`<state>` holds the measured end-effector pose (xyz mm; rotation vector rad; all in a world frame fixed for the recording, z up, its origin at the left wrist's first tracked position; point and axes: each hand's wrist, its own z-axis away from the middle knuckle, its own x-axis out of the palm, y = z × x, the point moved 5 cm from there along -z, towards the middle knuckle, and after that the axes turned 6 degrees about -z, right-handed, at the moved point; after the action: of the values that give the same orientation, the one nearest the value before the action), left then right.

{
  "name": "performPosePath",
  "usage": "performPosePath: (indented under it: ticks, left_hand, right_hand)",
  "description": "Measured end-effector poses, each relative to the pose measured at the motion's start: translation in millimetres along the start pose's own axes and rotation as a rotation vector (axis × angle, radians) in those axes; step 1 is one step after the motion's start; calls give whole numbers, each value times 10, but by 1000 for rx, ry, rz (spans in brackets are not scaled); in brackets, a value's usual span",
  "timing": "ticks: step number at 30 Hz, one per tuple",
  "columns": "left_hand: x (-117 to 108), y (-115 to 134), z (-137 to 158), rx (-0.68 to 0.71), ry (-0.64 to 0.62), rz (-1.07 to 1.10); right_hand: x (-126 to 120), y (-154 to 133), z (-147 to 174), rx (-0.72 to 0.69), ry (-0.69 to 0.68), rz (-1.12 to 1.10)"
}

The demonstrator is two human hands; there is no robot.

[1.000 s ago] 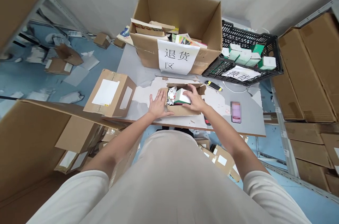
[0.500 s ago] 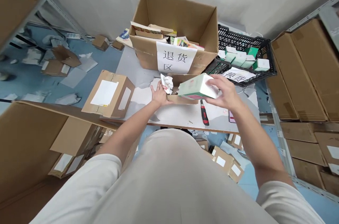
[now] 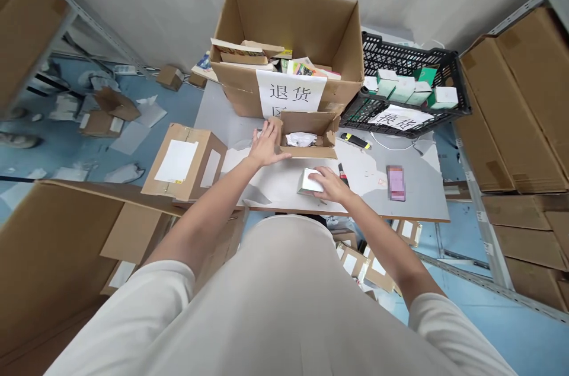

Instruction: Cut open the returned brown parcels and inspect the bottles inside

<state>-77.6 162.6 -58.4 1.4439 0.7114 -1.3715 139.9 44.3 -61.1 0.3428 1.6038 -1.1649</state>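
Observation:
A small open cardboard box (image 3: 306, 152) stands on the table with crumpled white paper (image 3: 301, 139) inside. Against its left end lies my left hand (image 3: 265, 145), fingers stretched out and thumb apart near the front edge. My right hand (image 3: 331, 184) is closed around a white and green carton (image 3: 310, 180), which stands upright at the table's front, its white end facing up. Just behind that hand, a red and black utility knife (image 3: 342, 173) is partly hidden.
A large carton (image 3: 242, 88) of books and a black crate (image 3: 411, 109) with green-white cartons stand behind. A sealed box (image 3: 207, 171) sits left. A phone (image 3: 396, 182) and a yellow-black cutter (image 3: 355, 140) lie right. Boxes (image 3: 351, 260) crowd the floor below the table.
My right hand has brought the carton from above the small box down to the table's front and stood it upright. The white paper by my left hand now lies in the box.

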Motion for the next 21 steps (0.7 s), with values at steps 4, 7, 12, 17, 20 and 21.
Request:
performPosePath:
  ticks: [4, 7, 12, 17, 20, 21]
  left_hand:
    - [33, 224, 517, 36, 211, 112]
    - [312, 564, 810, 202, 132, 344]
    - [703, 881, 705, 201, -2, 617]
    - [780, 922, 587, 199, -27, 650]
    - [781, 908, 610, 183, -17, 625]
    - [784, 909, 616, 183, -18, 617]
  right_hand:
    - [-1, 26, -87, -11, -12, -29]
    - [12, 18, -59, -39, -26, -80]
    - [-14, 7, 110, -20, 96, -228]
    - [-80, 25, 173, 131, 156, -279]
    - [-106, -10, 149, 152, 109, -253]
    - [-114, -22, 142, 161, 99, -246]
